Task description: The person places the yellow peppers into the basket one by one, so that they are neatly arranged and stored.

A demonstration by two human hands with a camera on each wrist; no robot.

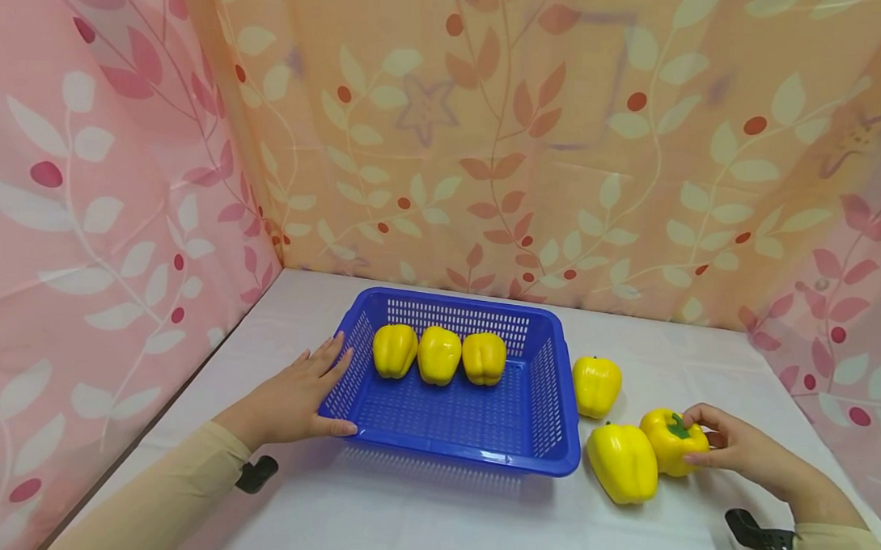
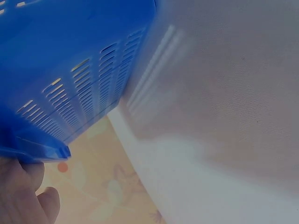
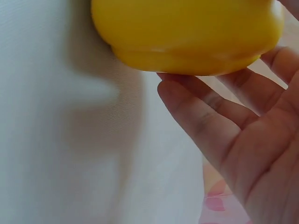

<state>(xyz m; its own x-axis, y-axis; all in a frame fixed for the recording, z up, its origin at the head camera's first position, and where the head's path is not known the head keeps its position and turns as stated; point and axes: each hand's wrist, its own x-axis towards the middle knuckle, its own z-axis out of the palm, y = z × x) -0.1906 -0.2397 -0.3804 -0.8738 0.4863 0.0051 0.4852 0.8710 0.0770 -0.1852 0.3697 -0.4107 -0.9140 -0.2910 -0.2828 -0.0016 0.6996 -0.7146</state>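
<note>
A blue plastic basket (image 1: 463,451) stands on the table with three yellow bell peppers (image 1: 439,356) in a row along its back part. My left hand (image 1: 298,395) rests spread at its left side, thumb on the front rim and the other fingers along the left rim. At the right, my right hand (image 1: 740,447) holds a yellow bell pepper (image 1: 671,449) with a green stem between thumb and fingers. The right wrist view shows the fingertips (image 3: 170,93) against that pepper's (image 3: 187,32) side. Another yellow bell pepper (image 1: 623,463) lies right beside it.
One more yellow bell pepper (image 1: 596,386) sits by the basket's right wall. A white cloth covers the table (image 1: 432,517). Leaf-patterned curtains (image 1: 489,147) enclose the back and both sides.
</note>
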